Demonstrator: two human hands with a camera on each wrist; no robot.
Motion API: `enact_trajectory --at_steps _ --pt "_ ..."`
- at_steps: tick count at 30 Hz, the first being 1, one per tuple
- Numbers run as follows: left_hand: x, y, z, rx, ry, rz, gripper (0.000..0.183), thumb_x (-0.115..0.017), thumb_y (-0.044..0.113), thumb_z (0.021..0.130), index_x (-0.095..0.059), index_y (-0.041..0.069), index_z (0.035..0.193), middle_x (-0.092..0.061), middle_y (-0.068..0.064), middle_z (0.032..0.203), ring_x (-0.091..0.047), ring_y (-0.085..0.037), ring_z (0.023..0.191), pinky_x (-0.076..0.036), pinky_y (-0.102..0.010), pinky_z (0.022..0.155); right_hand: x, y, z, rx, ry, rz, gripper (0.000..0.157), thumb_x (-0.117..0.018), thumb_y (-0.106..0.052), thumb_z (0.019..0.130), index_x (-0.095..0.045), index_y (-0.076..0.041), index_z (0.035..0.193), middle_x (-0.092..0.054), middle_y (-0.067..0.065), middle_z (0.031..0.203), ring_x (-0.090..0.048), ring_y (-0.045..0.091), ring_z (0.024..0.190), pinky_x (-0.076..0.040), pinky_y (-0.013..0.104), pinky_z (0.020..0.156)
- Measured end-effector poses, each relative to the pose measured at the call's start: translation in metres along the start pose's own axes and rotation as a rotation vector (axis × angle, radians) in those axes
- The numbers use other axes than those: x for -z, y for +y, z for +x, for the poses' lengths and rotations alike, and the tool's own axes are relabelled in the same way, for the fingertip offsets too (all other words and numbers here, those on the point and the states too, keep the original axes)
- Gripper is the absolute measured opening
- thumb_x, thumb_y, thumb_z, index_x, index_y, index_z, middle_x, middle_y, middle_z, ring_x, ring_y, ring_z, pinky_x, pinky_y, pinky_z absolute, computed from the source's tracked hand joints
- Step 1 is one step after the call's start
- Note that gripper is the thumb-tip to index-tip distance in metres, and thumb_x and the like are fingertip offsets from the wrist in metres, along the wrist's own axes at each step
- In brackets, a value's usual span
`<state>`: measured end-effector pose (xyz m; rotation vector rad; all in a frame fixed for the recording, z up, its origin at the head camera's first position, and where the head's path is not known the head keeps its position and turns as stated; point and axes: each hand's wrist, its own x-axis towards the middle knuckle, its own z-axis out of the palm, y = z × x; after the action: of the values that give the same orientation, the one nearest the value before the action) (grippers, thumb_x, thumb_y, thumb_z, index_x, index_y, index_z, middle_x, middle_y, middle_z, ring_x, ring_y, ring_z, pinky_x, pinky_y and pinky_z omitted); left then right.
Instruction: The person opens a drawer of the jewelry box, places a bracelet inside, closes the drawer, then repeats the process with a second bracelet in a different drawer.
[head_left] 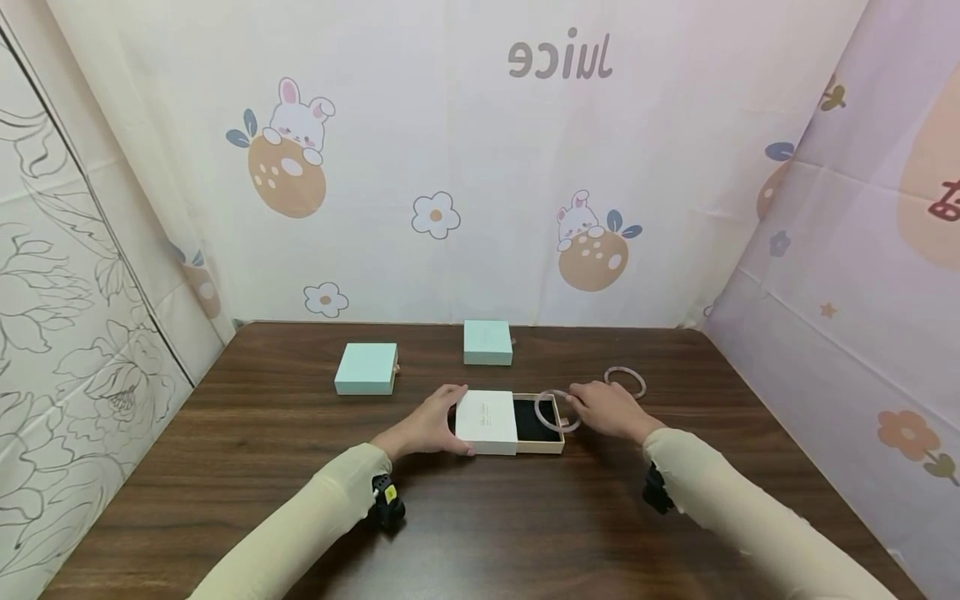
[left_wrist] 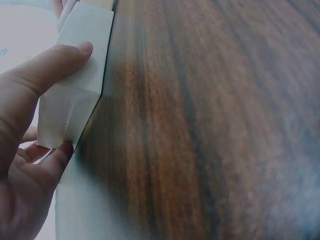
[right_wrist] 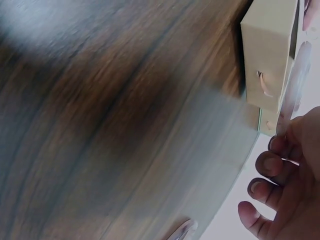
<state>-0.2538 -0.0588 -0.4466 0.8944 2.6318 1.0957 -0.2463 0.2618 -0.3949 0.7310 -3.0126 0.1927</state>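
Left hand (head_left: 431, 425) grips the left end of a white box (head_left: 486, 421), its printed lettering too small to read; the black-lined drawer (head_left: 540, 447) is partly out. Right hand (head_left: 609, 408) pinches a translucent bangle (right_wrist: 296, 82) above it. Beyond on the table (head_left: 480, 517): a second bangle (head_left: 626, 369) and two closed mint boxes (head_left: 367, 368). Backdrop (head_left: 495, 167): "Juice," mirror-reversed.

Looks like smooth, matt card on white box (head_left: 486, 421); glossy, semi-transp. finish on held bangle (right_wrist: 294, 89) R of box; wood-grain w/ sheen on table (head_left: 525, 533) under box; matt cloth for curtain (head_left: 495, 142) behind box.
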Motion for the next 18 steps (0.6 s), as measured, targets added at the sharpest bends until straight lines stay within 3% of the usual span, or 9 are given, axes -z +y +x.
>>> enact_trajectory --at_steps 18 --pt "0.001 0.002 0.000 0.002 -0.001 -0.006 0.106 -0.086 0.034 0.068 -0.027 -0.004 0.147 -0.036 -0.017 0.142 -0.041 -0.028 0.125 -0.037 -0.041 0.100 -0.003 -0.011 0.008 0.022 -0.022 -0.049 0.025 -0.049 -0.019 0.099 -0.051 -0.017 0.074 -0.044 -0.005 0.062 -0.044 0.013 0.060 -0.033 0.034 0.056"
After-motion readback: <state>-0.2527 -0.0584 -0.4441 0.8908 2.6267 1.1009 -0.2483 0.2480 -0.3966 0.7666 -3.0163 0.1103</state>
